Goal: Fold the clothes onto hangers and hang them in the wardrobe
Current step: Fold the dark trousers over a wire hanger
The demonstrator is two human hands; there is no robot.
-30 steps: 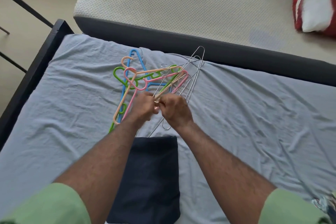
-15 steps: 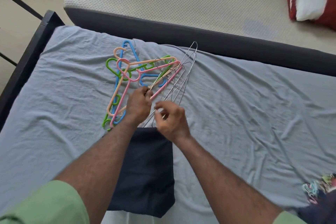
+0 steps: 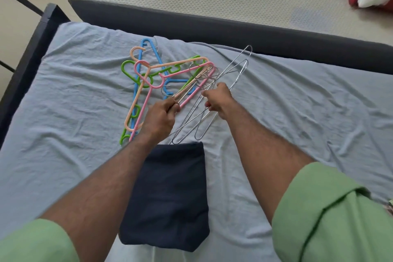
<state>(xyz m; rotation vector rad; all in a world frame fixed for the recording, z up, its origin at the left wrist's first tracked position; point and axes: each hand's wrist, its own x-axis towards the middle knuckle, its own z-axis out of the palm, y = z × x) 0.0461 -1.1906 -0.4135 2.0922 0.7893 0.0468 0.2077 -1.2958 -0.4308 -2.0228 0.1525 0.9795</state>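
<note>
A tangle of wire hangers [image 3: 214, 100] is spread on the wrinkled blue sheet [image 3: 297, 102]; one end is gripped by the curled fingers of the left hand [image 3: 160, 116], and a wire is pinched by the right hand [image 3: 219, 100]; plastic hangers [image 3: 146, 78] in blue, green, pink and peach are piled just to the left, partly under the wires; a folded dark garment [image 3: 168, 195] lies on the sheet nearer the person, between the forearms.

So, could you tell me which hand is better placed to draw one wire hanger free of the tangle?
Probably the right hand: it already pinches a wire hanger on the open side. The left hand grips the wire hooks beside the plastic hangers, so it suits steadying them.
</note>
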